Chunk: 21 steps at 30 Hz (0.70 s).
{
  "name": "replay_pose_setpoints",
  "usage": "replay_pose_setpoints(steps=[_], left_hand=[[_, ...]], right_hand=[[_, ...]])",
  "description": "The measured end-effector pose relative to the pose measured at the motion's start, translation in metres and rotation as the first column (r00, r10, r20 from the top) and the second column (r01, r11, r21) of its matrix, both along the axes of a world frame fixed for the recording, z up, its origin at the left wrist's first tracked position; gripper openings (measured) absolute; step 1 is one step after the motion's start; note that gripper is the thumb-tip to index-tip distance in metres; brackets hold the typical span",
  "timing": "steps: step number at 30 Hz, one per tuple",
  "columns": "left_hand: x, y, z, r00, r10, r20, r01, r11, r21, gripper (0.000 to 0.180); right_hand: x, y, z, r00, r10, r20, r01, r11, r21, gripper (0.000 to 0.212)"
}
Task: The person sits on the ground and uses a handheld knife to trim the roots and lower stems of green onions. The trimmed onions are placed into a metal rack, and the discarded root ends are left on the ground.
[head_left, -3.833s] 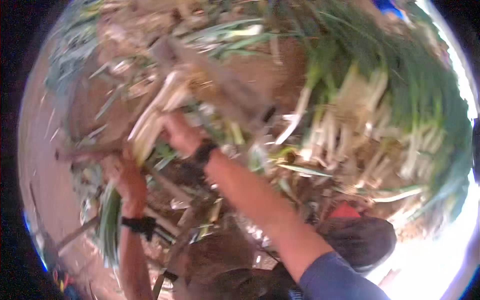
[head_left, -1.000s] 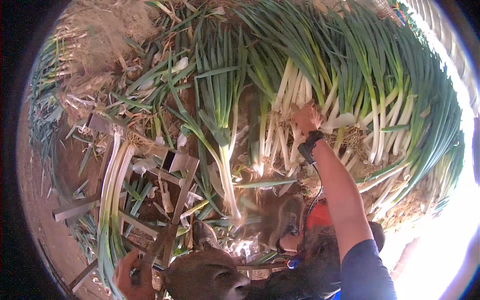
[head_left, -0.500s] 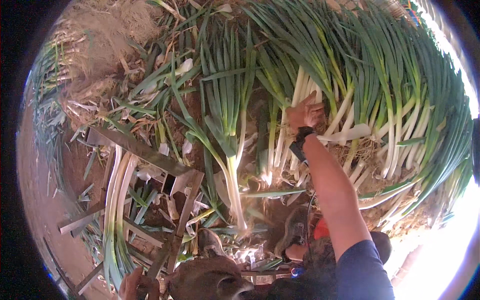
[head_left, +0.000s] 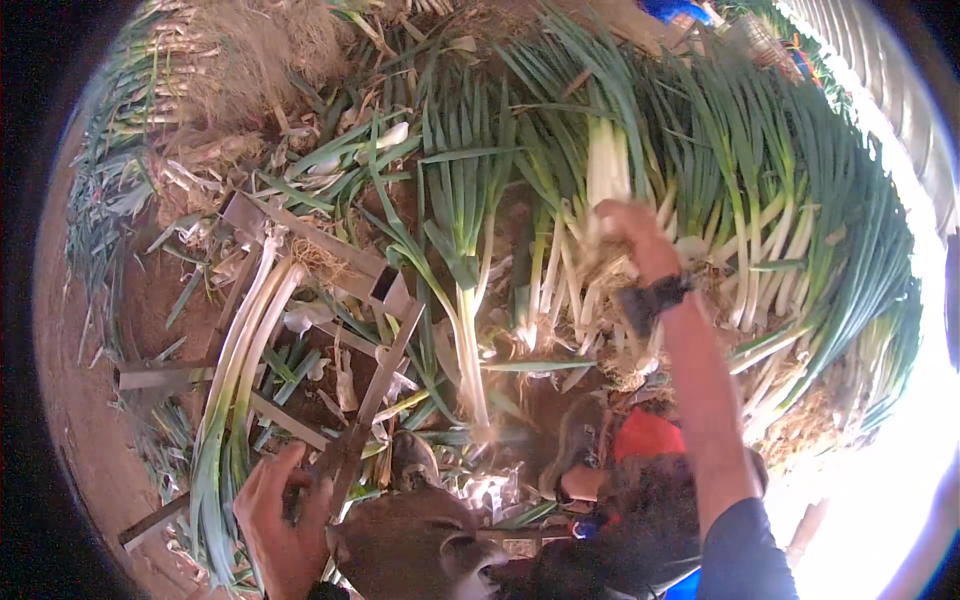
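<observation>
My right hand (head_left: 635, 235), slightly blurred, is closed around the white stems of a bunch of green onions (head_left: 607, 165) in the heap at the right. Their dark leaves point away from me, and a root tangle shows below the hand. My left hand (head_left: 285, 518) is at the lower left, fingers curved and apart, with nothing visible in it. Next to it hang the leaves of several green onions (head_left: 240, 375) that lie across a metal stand (head_left: 385, 365), roots at the far end.
More green onions (head_left: 790, 190) fill the right side. A separate bunch (head_left: 465, 320) lies in the middle. Trimmed leaves and peelings (head_left: 330, 165) cover the ground around the stand. A large pile of roots (head_left: 265, 60) stands at the far left, and my shoe (head_left: 412, 458) is near the stand's leg.
My right hand has closed on a bunch of green onions and drawn its stems together, lifting slightly. My left hand has come further into view from the lower edge. The view has shifted a little.
</observation>
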<state>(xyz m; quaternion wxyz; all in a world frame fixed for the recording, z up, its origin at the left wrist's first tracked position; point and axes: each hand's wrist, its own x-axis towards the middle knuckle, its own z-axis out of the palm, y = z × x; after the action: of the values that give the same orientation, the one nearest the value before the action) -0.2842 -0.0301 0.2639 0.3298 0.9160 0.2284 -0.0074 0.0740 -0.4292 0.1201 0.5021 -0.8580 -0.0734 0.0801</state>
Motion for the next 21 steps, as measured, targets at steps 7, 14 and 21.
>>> replay_pose_setpoints(steps=[7, 14, 21], left_hand=[[-0.009, 0.004, -0.007, 0.996, -0.004, 0.086, 0.012, 0.996, -0.09, 0.04], [-0.008, 0.007, -0.013, 0.983, -0.058, 0.173, 0.074, 0.993, -0.088, 0.039], [-0.008, 0.006, -0.014, 0.987, -0.057, 0.148, 0.07, 0.994, -0.083, 0.037]], right_hand=[[-0.209, 0.091, -0.101, 0.913, -0.154, -0.379, -0.03, 0.899, -0.437, 0.099], [-0.211, 0.019, -0.116, 0.805, -0.02, -0.593, 0.018, 1.0, -0.01, 0.037], [-0.191, -0.015, -0.053, 0.787, -0.194, -0.585, 0.073, 0.972, -0.224, 0.038]])
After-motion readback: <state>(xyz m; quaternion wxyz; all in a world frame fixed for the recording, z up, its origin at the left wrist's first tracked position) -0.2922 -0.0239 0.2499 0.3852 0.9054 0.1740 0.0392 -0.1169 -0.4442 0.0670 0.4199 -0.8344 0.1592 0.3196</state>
